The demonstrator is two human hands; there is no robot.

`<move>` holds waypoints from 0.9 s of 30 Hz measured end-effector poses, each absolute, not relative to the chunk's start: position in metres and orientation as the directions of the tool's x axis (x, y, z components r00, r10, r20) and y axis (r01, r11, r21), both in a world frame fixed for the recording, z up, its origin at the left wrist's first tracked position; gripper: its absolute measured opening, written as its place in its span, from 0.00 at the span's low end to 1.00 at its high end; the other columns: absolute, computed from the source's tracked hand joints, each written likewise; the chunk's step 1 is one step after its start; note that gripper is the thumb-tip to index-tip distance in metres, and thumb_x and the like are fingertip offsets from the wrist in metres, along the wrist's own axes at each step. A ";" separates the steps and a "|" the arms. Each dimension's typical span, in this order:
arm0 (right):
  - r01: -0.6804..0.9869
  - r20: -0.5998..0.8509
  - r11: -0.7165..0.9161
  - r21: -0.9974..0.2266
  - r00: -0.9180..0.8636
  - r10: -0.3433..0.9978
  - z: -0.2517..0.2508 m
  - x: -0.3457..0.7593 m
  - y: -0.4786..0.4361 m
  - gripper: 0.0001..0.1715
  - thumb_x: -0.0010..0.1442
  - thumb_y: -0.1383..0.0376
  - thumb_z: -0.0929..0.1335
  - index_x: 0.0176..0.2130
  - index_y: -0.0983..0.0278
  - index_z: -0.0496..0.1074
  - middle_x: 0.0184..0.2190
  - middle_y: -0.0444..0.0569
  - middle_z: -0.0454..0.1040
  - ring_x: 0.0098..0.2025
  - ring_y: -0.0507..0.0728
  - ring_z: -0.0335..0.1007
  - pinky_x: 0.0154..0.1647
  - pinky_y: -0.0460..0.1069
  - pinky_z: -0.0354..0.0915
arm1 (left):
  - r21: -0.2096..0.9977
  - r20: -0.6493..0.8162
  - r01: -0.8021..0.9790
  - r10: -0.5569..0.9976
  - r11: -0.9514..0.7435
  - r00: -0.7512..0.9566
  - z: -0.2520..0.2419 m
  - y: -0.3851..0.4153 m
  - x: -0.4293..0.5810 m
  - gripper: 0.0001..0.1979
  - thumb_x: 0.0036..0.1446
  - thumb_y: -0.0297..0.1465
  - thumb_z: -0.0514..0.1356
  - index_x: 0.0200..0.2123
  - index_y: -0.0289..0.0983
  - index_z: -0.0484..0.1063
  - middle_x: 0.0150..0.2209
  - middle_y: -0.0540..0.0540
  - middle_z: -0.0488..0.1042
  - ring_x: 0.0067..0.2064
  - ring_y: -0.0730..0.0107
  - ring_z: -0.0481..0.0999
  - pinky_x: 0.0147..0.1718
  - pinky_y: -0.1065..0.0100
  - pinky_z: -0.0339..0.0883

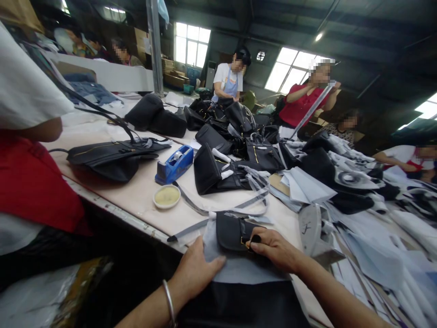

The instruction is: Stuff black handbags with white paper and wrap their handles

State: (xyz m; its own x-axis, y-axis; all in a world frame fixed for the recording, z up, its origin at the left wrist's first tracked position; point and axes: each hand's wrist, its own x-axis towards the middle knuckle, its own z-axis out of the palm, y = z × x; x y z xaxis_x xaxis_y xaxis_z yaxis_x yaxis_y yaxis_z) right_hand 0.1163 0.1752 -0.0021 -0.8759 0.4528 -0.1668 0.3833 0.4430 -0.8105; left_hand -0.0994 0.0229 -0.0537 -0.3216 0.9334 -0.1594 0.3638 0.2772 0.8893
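Observation:
In front of me lies a black handbag [235, 231] with a front flap, a small gold-coloured clasp and a whitish paper sheet [247, 269] over its body. My left hand [198, 269], a silver bangle at its wrist, grips the bag's left edge. Its thumb presses on the sheet, and most of its fingers are hidden at the side. At the clasp, my right hand [275, 248] is closed, thumb and fingers pinching. A small dark round piece shows by those fingertips. Behind the bag runs a grey wrapped strap [235, 209].
A blue tape dispenser [175, 164] and a small dish of yellowish stuff [166, 197] stand beyond my left hand. Black bags [218, 168] are heaped farther back. At right are a metal tape holder [314, 232] and paper sheets. A person in red [41, 182] stands close at left; others work behind.

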 end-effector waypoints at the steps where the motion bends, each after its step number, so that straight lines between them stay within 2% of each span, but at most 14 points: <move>1: 0.393 -0.187 0.415 -0.821 -0.871 0.453 -0.002 0.118 0.175 0.21 0.65 0.52 0.63 0.30 0.63 0.74 0.36 0.46 0.71 0.34 0.54 0.66 0.36 0.48 0.61 | 0.912 -0.145 0.326 0.938 0.251 -0.315 -0.054 0.025 -0.098 0.23 0.50 0.35 0.66 0.50 0.40 0.69 0.49 0.43 0.77 0.50 0.54 0.75 0.52 0.54 0.69; 4: 0.424 -0.229 0.379 -0.823 -0.857 0.462 -0.002 0.123 0.175 0.25 0.64 0.53 0.64 0.21 0.64 0.68 0.34 0.45 0.70 0.32 0.52 0.65 0.32 0.47 0.59 | 0.960 -0.125 0.205 0.950 0.188 -0.286 -0.055 0.030 -0.094 0.24 0.50 0.38 0.68 0.51 0.41 0.70 0.49 0.45 0.78 0.49 0.55 0.76 0.49 0.59 0.71; 7: 0.412 -0.201 0.450 -0.793 -0.873 0.445 -0.005 0.124 0.174 0.29 0.65 0.52 0.63 0.18 0.64 0.63 0.32 0.46 0.69 0.33 0.52 0.65 0.34 0.48 0.60 | 0.965 -0.168 0.151 0.945 0.216 -0.281 -0.056 0.032 -0.094 0.25 0.48 0.39 0.69 0.49 0.37 0.72 0.46 0.43 0.79 0.47 0.53 0.77 0.46 0.61 0.71; 14: 0.403 -0.188 0.592 -0.698 -0.901 0.391 0.000 0.125 0.166 0.21 0.68 0.57 0.60 0.32 0.63 0.74 0.38 0.48 0.72 0.40 0.55 0.67 0.44 0.51 0.61 | 0.962 -0.192 0.140 0.944 0.235 -0.269 -0.056 0.032 -0.095 0.23 0.47 0.34 0.69 0.48 0.36 0.72 0.45 0.43 0.79 0.47 0.55 0.77 0.46 0.64 0.70; 17: 0.426 -0.208 0.691 -0.584 -0.901 0.380 0.005 0.123 0.157 0.19 0.69 0.60 0.60 0.34 0.63 0.76 0.38 0.50 0.73 0.43 0.57 0.66 0.47 0.52 0.62 | 0.957 -0.195 0.162 0.945 0.243 -0.262 -0.054 0.032 -0.095 0.21 0.47 0.33 0.67 0.47 0.37 0.72 0.45 0.43 0.78 0.47 0.57 0.77 0.46 0.64 0.69; 20: 0.426 -0.221 0.806 -0.411 -0.905 0.365 0.005 0.120 0.142 0.16 0.68 0.64 0.60 0.37 0.63 0.75 0.38 0.51 0.73 0.42 0.58 0.65 0.45 0.53 0.62 | 0.949 -0.184 0.207 0.951 0.237 -0.248 -0.051 0.030 -0.098 0.18 0.47 0.28 0.63 0.44 0.37 0.71 0.44 0.44 0.78 0.46 0.58 0.76 0.47 0.65 0.68; 23: 0.415 -0.206 0.877 -0.241 -0.905 0.372 -0.001 0.119 0.127 0.10 0.63 0.67 0.64 0.42 0.64 0.74 0.40 0.53 0.72 0.42 0.60 0.64 0.44 0.55 0.62 | 0.936 -0.214 0.232 0.950 0.266 -0.227 -0.047 0.028 -0.099 0.16 0.46 0.26 0.58 0.42 0.39 0.71 0.41 0.46 0.77 0.45 0.60 0.76 0.47 0.66 0.68; 25: 0.430 -0.187 0.885 -0.180 -0.898 0.399 -0.008 0.119 0.121 0.10 0.60 0.66 0.66 0.43 0.65 0.73 0.40 0.54 0.72 0.42 0.62 0.64 0.44 0.56 0.62 | 0.932 -0.227 0.229 0.946 0.280 -0.231 -0.045 0.027 -0.097 0.18 0.47 0.26 0.57 0.44 0.39 0.70 0.43 0.46 0.78 0.46 0.61 0.76 0.48 0.66 0.68; 27: 0.454 -0.148 0.876 -0.162 -0.889 0.433 -0.014 0.121 0.119 0.09 0.61 0.64 0.66 0.41 0.65 0.73 0.40 0.54 0.72 0.42 0.62 0.64 0.44 0.56 0.63 | 0.927 -0.231 0.237 0.941 0.290 -0.249 -0.043 0.026 -0.095 0.21 0.48 0.27 0.58 0.48 0.38 0.68 0.46 0.45 0.77 0.48 0.61 0.75 0.50 0.66 0.67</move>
